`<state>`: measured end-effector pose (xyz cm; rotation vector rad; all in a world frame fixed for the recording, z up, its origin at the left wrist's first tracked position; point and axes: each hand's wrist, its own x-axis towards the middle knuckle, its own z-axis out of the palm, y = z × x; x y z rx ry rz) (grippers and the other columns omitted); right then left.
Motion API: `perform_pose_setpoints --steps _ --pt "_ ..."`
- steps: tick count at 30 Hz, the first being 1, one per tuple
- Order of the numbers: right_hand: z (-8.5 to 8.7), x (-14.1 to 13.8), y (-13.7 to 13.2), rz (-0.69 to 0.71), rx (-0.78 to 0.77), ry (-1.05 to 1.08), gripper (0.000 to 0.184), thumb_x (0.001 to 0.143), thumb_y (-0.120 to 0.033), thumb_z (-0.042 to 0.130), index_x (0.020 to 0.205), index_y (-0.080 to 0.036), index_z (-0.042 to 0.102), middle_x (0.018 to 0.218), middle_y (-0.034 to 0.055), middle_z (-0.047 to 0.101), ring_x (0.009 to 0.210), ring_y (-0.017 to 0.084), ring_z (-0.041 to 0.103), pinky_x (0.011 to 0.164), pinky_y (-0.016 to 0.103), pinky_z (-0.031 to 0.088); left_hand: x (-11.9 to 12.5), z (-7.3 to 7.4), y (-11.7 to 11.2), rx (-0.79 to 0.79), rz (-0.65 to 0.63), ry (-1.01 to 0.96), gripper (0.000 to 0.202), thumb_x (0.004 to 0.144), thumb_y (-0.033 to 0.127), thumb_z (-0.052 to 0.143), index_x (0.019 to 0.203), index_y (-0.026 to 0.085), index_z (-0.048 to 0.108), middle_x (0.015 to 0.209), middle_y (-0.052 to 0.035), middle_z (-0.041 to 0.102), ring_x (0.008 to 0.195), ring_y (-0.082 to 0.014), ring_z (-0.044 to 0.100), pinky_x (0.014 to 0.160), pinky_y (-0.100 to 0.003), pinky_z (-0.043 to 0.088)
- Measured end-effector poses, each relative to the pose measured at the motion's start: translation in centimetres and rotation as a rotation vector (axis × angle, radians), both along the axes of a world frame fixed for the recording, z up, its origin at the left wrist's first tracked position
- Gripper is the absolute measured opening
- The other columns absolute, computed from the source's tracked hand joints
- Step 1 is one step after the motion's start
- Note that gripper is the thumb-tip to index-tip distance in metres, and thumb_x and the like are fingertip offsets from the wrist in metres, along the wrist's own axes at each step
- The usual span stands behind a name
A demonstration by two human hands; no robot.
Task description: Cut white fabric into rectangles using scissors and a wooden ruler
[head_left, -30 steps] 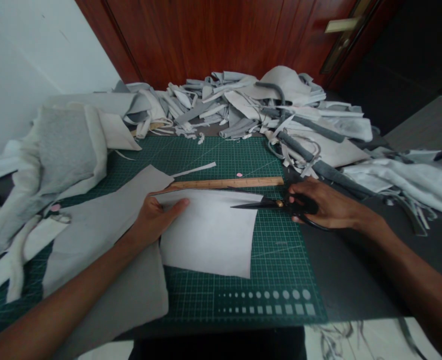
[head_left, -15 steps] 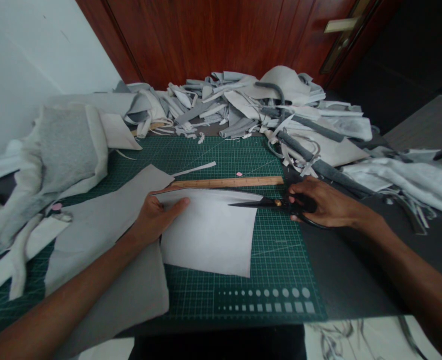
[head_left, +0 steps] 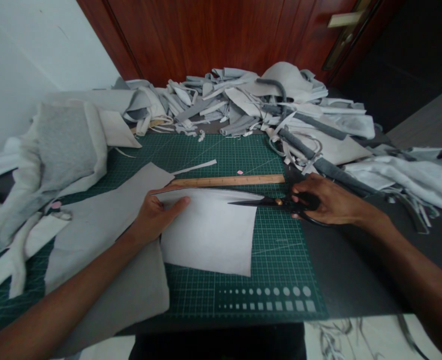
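My left hand (head_left: 159,217) pinches the upper left part of a white fabric piece (head_left: 209,235), thumb on top and fingers hidden beneath. My right hand (head_left: 324,200) grips black scissors (head_left: 279,202) by their handles. The blades point left and lie along the piece's upper edge near its right corner, looking nearly closed. Larger grey fabric (head_left: 93,210) lies under my left forearm and reaches over the front edge. Just behind the white piece is a wooden ruler (head_left: 228,180), partly hidden at its left end.
A green cutting mat (head_left: 277,260) covers much of the dark table (head_left: 348,280). Fabric scraps (head_left: 213,102) are heaped along the back, in front of a wooden door (head_left: 213,35). Thick grey fabric (head_left: 67,140) is bunched at left. A thin white strip (head_left: 196,167) lies behind the ruler.
The scissor blades have drawn closer together at the fabric's upper right edge. My left hand keeps its hold in the same place. The view has shifted very slightly.
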<state>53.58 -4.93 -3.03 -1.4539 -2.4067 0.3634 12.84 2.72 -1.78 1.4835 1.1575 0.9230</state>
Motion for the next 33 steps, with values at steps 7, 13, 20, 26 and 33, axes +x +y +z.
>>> perform_pose_setpoints --steps 7,13,20,26,33 --pt "-0.4 0.5 0.2 0.052 0.032 0.011 0.035 0.092 -0.056 0.067 0.079 -0.023 0.064 0.074 0.0047 0.07 0.067 0.02 0.06 0.072 0.037 0.042 -0.2 -0.2 0.2 0.07 -0.027 0.035 0.015 0.071 0.028 0.081 0.08 0.017 0.078 0.066 0.0023 0.07 0.062 -0.0138 0.063 0.053 -0.02 0.053" --pt "-0.4 0.8 0.1 0.028 -0.001 -0.014 0.028 0.087 -0.05 0.074 0.081 -0.025 0.064 0.076 0.0061 0.071 0.071 0.026 0.061 0.073 0.043 0.045 -0.7 -1.0 0.5 0.08 -0.028 0.139 0.027 0.071 0.043 0.084 0.083 0.02 0.078 0.075 -0.0017 0.075 0.078 -0.0225 0.072 0.059 -0.025 0.059" --pt "-0.2 0.8 0.1 0.021 -0.046 -0.033 0.025 0.088 -0.047 0.073 0.083 -0.026 0.062 0.078 0.0057 0.07 0.075 0.028 0.062 0.078 0.048 0.044 -1.1 -1.1 0.6 0.156 -0.113 0.144 0.02 0.082 0.035 0.079 0.091 0.017 0.078 0.09 -0.0032 0.08 0.075 -0.0187 0.072 0.055 -0.021 0.055" --pt "-0.4 0.6 0.2 0.024 0.006 -0.038 0.032 0.09 -0.054 0.07 0.079 -0.025 0.062 0.073 0.0036 0.068 0.071 0.023 0.06 0.077 0.042 0.042 -2.7 1.0 1.3 0.451 -0.252 0.287 0.024 0.096 0.033 0.068 0.116 0.02 0.074 0.113 -0.007 0.082 0.101 -0.0218 0.079 0.071 -0.022 0.061" --pt "-0.3 0.3 0.5 0.021 0.031 -0.099 0.031 0.087 -0.052 0.075 0.08 -0.024 0.064 0.075 0.0036 0.067 0.072 0.023 0.06 0.079 0.04 0.042 -0.6 4.2 1.8 0.893 -0.438 0.681 0.024 0.103 0.031 0.056 0.114 0.022 0.075 0.111 -0.0048 0.082 0.096 -0.02 0.078 0.092 -0.029 0.059"
